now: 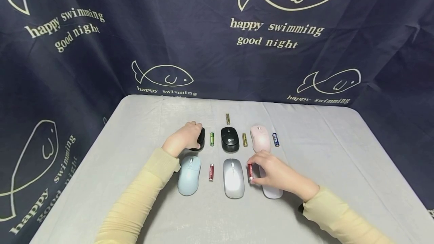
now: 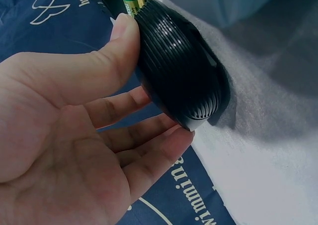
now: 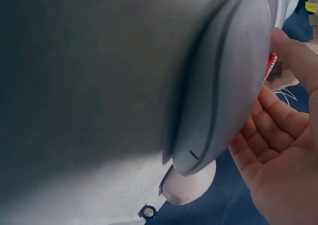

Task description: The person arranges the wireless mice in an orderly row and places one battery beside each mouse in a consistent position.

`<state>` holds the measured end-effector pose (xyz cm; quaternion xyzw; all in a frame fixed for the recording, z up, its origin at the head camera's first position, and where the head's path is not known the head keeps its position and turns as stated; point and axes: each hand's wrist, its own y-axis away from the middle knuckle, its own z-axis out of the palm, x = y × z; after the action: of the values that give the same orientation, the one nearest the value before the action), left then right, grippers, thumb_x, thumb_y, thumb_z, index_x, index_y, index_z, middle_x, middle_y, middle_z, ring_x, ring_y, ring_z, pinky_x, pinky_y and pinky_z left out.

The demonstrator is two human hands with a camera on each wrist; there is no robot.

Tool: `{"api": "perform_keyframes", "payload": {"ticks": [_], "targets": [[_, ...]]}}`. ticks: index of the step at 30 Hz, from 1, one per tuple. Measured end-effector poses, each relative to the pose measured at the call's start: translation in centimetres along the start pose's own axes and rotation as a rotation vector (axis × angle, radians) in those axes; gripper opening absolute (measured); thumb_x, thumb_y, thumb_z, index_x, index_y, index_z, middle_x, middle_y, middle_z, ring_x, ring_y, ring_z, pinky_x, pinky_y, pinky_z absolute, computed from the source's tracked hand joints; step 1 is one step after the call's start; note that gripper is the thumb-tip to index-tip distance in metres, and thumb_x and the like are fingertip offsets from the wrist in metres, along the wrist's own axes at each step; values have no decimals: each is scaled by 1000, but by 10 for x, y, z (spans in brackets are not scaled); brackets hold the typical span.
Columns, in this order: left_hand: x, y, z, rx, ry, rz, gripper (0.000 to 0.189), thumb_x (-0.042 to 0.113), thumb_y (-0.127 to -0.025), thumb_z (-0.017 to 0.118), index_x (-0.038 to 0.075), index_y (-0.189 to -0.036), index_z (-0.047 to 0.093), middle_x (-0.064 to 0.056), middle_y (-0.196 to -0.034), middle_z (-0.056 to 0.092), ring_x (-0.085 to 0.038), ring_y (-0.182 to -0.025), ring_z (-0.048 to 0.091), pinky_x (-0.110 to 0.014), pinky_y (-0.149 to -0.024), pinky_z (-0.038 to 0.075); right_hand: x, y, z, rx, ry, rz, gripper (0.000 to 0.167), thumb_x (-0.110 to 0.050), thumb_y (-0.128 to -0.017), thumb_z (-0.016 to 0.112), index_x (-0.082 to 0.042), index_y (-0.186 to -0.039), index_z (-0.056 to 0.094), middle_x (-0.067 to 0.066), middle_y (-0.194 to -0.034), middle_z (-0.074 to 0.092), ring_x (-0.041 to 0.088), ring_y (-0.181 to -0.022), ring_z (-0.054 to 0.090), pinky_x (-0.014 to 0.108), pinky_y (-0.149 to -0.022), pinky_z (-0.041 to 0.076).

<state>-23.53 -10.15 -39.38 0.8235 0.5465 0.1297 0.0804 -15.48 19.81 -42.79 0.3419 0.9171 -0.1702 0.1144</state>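
My left hand (image 1: 184, 137) grips a black computer mouse (image 2: 179, 61) by its sides, thumb on one side and fingertips on the other, at the left of the back row. My right hand (image 1: 276, 170) pinches a red AA-size battery (image 1: 250, 171) at its two ends, thumb at the near end. Under that hand lies a pale lavender mouse (image 3: 238, 81), partly hidden in the head view. To the left of the pinched battery sits a silver mouse (image 1: 234, 179). Beside the gripped black mouse a green battery (image 1: 212, 139) lies on the table.
A light blue mouse (image 1: 189, 176) and another red battery (image 1: 211, 172) lie in the front row. Further back are a second black mouse (image 1: 229, 139), a pink mouse (image 1: 260, 138), two gold batteries (image 1: 245, 140) and a blue battery (image 1: 275, 139). A dark printed curtain (image 1: 217, 48) hangs behind the table.
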Motion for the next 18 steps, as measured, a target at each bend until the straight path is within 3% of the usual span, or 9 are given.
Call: {"api": "perform_keyframes", "payload": {"ticks": [18], "targets": [[1,1,-1,-10,22,-12,66,22,-79,76,-7,-130,46,-24,-122,53,-36,-115,51,-43,-100,42,2,3,7,-27,18,-9,47,-25,-64,85,-4,-101,66,3,-101,65,21,-101,58,39,-95,46]]}}
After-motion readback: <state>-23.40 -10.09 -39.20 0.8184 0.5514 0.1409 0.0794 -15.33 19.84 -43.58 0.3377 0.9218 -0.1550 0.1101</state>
